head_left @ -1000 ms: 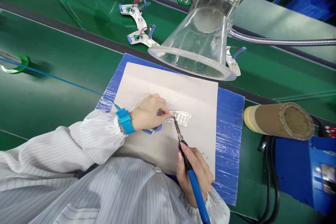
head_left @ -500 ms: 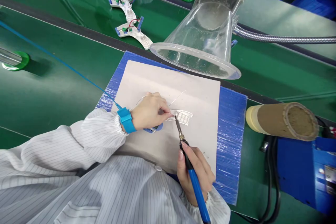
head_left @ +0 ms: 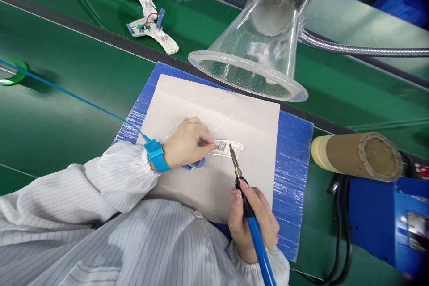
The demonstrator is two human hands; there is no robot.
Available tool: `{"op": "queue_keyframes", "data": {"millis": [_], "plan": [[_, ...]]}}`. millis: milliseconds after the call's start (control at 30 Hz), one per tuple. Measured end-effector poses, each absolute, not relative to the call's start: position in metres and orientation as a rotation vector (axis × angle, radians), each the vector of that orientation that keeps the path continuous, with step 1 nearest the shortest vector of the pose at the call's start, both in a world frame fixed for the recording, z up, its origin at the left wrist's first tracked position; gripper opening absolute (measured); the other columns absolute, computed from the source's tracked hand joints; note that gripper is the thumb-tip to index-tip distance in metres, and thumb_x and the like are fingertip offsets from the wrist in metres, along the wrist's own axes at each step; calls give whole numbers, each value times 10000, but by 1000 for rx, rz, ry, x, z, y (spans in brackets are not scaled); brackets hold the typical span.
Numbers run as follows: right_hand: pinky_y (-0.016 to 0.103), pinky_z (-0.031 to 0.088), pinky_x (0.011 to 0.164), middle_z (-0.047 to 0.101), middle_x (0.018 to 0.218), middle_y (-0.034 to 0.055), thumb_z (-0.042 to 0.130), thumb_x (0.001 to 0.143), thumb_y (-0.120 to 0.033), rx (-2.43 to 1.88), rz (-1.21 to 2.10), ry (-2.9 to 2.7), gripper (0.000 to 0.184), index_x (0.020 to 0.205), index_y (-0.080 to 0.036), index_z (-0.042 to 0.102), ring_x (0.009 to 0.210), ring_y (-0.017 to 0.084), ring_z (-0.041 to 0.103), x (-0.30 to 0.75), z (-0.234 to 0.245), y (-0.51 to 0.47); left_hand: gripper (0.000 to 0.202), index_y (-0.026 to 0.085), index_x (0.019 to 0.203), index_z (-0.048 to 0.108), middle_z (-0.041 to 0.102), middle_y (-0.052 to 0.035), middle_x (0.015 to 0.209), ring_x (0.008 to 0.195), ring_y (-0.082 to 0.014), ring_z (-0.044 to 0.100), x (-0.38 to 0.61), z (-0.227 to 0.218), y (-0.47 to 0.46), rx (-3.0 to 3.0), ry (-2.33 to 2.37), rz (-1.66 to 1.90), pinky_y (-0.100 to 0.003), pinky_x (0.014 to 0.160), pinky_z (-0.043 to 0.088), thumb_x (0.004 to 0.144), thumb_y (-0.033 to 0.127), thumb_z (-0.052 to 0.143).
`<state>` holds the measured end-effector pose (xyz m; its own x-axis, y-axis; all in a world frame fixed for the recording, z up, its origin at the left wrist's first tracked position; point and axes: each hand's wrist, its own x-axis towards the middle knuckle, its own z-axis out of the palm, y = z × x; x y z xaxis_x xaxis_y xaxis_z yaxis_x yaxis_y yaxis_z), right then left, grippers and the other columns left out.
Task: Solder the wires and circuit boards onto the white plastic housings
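We record the soldering iron [head_left: 258, 246] tip now lifted clear of the white flexible strip [head_left: 228, 147], the left hand [head_left: 186, 143] pinched closed on the strip's end, the right hand [head_left: 241, 232] clamped around the iron.

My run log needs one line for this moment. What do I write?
left hand: fingertips at white strip, thin wire | right hand: holds blue-handled soldering iron

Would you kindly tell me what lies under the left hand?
The left hand covers what looks like one white plastic piece: its blue end shows below the hand and its ribbed end beyond the fingertips. What lies beneath the hand is hidden.
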<state>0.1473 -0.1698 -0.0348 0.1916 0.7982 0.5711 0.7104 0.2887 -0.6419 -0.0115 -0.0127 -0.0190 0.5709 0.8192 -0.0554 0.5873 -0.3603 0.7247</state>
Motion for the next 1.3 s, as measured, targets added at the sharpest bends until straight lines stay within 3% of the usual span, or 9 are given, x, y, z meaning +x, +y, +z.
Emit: {"op": "queue_keyframes", "data": {"millis": [600, 967, 1300], "plan": [[270, 583, 671, 692, 942, 64, 627, 849, -52, -1478, 276, -1547, 425, 1253, -182, 601, 793, 148, 676, 149, -34, -165, 113, 240, 681, 766, 733, -3, 687, 859, -226, 615, 0, -17, -18, 1959, 1312, 428, -445, 898, 358, 784, 241, 719], [264, 582, 709, 698, 931, 64, 629, 859, -73, -1495, 307, -1536, 404, 1248, -176, 605, 811, 148, 682, 149, -34, -164, 91, 227, 658, 771, 734, -5, 664, 785, -206, 646, 2, -13, -10, 1849, 1343, 370, -357, 811, 459, 742, 233, 737], [303, 604, 696, 709, 932, 60, 630, 847, -75, -1516, 250, -1421, 408, 1237, -197, 617, 783, 167, 691, 149, -37, -167, 117, 219, 632, 762, 731, -6, 643, 701, -181, 655, 3, -13, -10, 1844, 1340, 388, -329, 758, 474, 740, 235, 722]]}}
